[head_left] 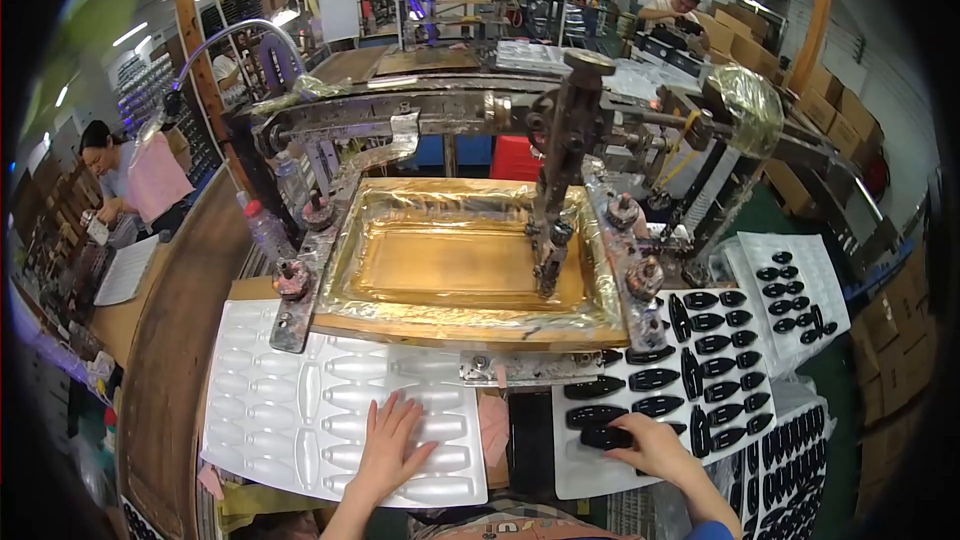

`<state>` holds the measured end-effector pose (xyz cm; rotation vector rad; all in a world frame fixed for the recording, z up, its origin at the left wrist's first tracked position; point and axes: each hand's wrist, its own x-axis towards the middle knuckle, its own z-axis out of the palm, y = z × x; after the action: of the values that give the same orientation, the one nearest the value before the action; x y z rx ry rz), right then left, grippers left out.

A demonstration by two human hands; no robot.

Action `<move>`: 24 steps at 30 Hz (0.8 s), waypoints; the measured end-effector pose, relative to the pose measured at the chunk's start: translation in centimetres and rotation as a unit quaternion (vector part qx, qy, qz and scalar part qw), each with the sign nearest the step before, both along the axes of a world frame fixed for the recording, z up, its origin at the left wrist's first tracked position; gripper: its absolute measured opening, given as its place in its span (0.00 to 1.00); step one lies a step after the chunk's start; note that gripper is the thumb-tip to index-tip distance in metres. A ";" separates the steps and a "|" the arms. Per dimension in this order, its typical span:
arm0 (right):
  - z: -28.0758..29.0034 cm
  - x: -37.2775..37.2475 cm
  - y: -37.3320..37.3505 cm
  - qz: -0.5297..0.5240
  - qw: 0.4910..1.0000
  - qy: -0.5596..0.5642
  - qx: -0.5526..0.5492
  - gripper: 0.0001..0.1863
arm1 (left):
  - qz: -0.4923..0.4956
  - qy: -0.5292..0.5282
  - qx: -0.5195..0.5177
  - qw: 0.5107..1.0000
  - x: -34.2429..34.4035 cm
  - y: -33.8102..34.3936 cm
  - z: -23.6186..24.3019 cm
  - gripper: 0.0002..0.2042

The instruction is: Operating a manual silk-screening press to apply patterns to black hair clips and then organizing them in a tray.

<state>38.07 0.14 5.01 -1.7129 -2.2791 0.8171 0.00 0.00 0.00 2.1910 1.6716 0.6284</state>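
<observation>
left hand (388, 445) flat, fingers spread on empty white blister tray (270, 410) | right hand (655, 445) pinching a black oval part (605, 436) on white tray of black parts (610, 470) | gold-framed screen-printing press (460, 260) behind | wooden bench (175, 340) at left | workshop, cardboard boxes (850, 110), seated workers

Both forearms come up from the lower edge of the view. The left hand (388, 445) lies flat, palm down, with fingers spread and pointing away from the body, the thumb angled out to the right. The right hand (652, 448) sits further right and well apart from it, back upward, wrist bent to the left, its fingers curled down and pinched together at the tips.
</observation>
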 end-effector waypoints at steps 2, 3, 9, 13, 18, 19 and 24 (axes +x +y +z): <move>1.5 0.3 0.2 -0.101 0.994 0.033 -0.008 0.24 | -0.040 -0.018 0.086 0.995 0.0 1.2 2.6 0.22; 2.6 1.2 0.5 -0.134 0.988 0.071 -0.004 0.25 | -0.036 -0.022 0.086 0.995 0.7 2.3 4.2 0.22; 5.4 1.6 3.4 -0.046 0.966 0.214 0.140 0.32 | -0.059 -0.149 0.019 0.987 3.9 10.9 8.8 0.16; 5.3 0.7 5.8 -0.032 0.968 0.200 0.150 0.30 | -0.045 -0.210 0.039 0.976 4.1 13.4 6.7 0.13; 4.6 0.7 7.7 -0.055 0.959 0.179 0.212 0.30 | -0.042 -0.386 0.038 0.921 3.9 17.0 6.1 0.12; 4.8 -0.2 8.1 -0.052 0.959 0.180 0.211 0.30 | -0.039 -0.415 0.038 0.908 4.0 17.1 5.7 0.12; 5.3 -6.4 11.6 -0.017 0.975 0.196 0.106 0.23 | -0.044 -0.556 0.040 0.829 3.7 21.0 6.4 0.11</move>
<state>31.68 11.76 10.29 -1.3547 -1.9840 0.7901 3.67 21.01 6.42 1.3560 0.8823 1.5541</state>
